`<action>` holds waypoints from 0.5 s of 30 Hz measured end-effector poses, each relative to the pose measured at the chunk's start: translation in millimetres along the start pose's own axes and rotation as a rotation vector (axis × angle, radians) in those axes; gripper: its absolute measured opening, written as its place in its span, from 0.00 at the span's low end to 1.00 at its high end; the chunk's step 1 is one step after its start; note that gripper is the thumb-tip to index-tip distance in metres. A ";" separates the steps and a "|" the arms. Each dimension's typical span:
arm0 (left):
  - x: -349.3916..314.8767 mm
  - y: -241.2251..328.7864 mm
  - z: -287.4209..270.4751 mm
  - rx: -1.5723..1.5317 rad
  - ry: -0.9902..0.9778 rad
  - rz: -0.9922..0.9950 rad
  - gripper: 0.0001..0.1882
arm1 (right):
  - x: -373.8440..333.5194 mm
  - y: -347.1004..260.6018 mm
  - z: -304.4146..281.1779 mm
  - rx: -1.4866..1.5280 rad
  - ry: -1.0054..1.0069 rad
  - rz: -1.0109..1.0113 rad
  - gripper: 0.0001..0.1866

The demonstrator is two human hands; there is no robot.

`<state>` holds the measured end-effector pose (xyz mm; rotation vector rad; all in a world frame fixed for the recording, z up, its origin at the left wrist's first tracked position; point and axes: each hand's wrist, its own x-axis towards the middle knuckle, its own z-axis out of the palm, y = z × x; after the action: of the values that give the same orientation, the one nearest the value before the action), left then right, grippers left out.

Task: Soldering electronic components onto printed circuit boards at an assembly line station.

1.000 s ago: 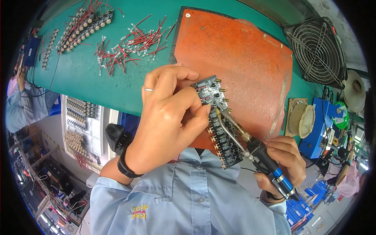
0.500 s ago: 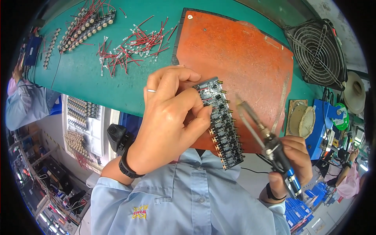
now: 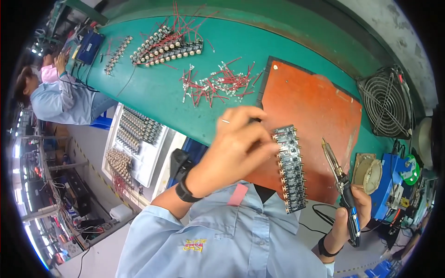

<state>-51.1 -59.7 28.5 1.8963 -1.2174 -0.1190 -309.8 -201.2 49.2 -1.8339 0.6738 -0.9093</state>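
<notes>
My right hand (image 3: 354, 208) grips a black and blue soldering iron (image 3: 345, 192) with a thin tube along its shaft. Its tip points up and away over the orange mat (image 3: 315, 97), apart from the boards. A long strip of small black circuit boards (image 3: 292, 171) lies at the mat's near edge, its lower end close to my shirt. Just left of its upper part is my left hand (image 3: 238, 146), blurred by motion, its fingers bent and apart. Whether its fingertips touch the strip is hard to see.
Red wires with clear ends (image 3: 218, 85) are heaped on the green table (image 3: 153, 97). Behind them lie more board strips (image 3: 174, 53). A black fan (image 3: 387, 104) and a blue machine (image 3: 382, 185) stand right. A white tray of parts (image 3: 150, 164) is at left; a co-worker (image 3: 62, 99) sits beyond.
My left fingers have come off the strip's upper part and shifted to its left side. The soldering iron has drawn away from the strip, rightward. The whole view has turned.
</notes>
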 end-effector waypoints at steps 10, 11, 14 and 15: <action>18.2 -73.3 -38.8 0.462 0.130 -0.046 0.05 | -3.1 0.5 0.0 -0.033 -0.060 -0.016 0.28; 19.3 -74.3 -38.5 0.464 0.107 -0.028 0.05 | -2.8 -0.4 1.5 -0.029 -0.053 -0.022 0.27; 20.4 -71.7 -39.5 0.463 0.065 0.010 0.04 | -1.0 -3.4 5.3 -0.026 -0.039 -0.038 0.27; 19.8 -69.3 -40.2 0.403 0.091 0.005 0.04 | -0.7 -4.7 6.5 -0.006 -0.039 -0.025 0.28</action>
<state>27.4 -40.0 12.4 2.2153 -1.2520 0.2302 -304.6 -195.5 51.5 -1.8648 0.6314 -0.8862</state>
